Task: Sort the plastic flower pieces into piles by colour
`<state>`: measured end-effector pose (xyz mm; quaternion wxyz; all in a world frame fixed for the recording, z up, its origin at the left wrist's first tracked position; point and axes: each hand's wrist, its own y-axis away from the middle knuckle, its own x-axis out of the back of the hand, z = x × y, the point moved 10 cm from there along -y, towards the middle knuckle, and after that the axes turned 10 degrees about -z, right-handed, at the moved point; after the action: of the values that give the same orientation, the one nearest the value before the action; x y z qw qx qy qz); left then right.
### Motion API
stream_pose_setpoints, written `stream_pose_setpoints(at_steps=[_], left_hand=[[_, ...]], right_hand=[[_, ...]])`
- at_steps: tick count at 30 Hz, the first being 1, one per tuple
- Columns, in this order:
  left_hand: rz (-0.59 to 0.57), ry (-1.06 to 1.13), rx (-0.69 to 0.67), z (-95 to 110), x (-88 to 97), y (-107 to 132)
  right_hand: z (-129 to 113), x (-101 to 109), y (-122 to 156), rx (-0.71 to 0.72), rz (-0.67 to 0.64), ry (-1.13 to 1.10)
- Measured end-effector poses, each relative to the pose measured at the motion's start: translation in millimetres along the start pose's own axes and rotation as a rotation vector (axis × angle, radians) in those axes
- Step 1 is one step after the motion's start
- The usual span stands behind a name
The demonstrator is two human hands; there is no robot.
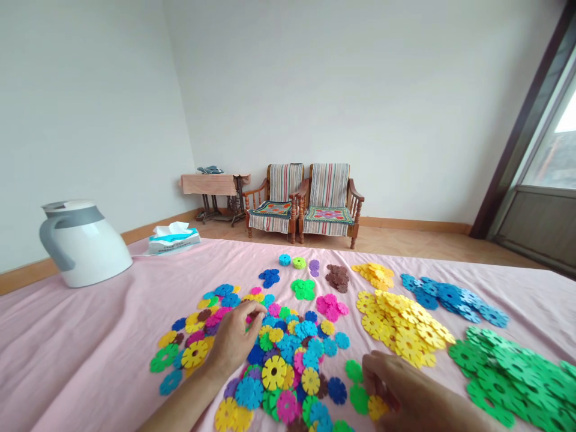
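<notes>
My left hand is over a mixed heap of flower-shaped plastic discs, its fingers bent into a pinch. A bit of green shows between the fingertips; whether it is held or lies behind them I cannot tell. My right hand is low at the right of the heap, fingers curled downward. Beside its fingers are a green disc and an orange-yellow disc; its grip is hidden. The heap includes a large yellow disc, a pink disc and a dark blue disc.
Single-colour piles lie to the right: yellow discs, blue discs and green discs. Smaller brown and pink groups lie behind the heap. A white jug and a tissue box stand left on the pink cloth.
</notes>
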<state>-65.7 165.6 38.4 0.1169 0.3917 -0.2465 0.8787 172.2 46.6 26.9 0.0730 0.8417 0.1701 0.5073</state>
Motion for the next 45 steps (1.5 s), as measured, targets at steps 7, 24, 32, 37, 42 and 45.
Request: stream_pose_setpoints(at_steps=[7, 24, 32, 37, 42, 45], left_hand=[[0.004, -0.002, -0.003, 2, 1.4, 0], [0.006, 0.006, 0.015, -1, 2.2, 0], [0.008, -0.005, 0.007, 2, 1.4, -1], [0.019, 0.005, -0.001, 3, 2.1, 0], [0.012, 0.007, 0.004, 2, 1.2, 1], [0.013, 0.013, 0.005, 3, 1.5, 1]], right_hand=[[8, 0, -8, 0.030, -0.083, -0.120], [179, 134, -112, -0.473, 0.543, 0.061], [121, 123, -96, -0.256, 0.575, 0.058], [18, 58, -77, 0.070, 0.391, 0.028], [-55, 9, -51, 0.322, 0.212, -0.054], [-63, -4, -50, 0.282, 0.133, -0.013]])
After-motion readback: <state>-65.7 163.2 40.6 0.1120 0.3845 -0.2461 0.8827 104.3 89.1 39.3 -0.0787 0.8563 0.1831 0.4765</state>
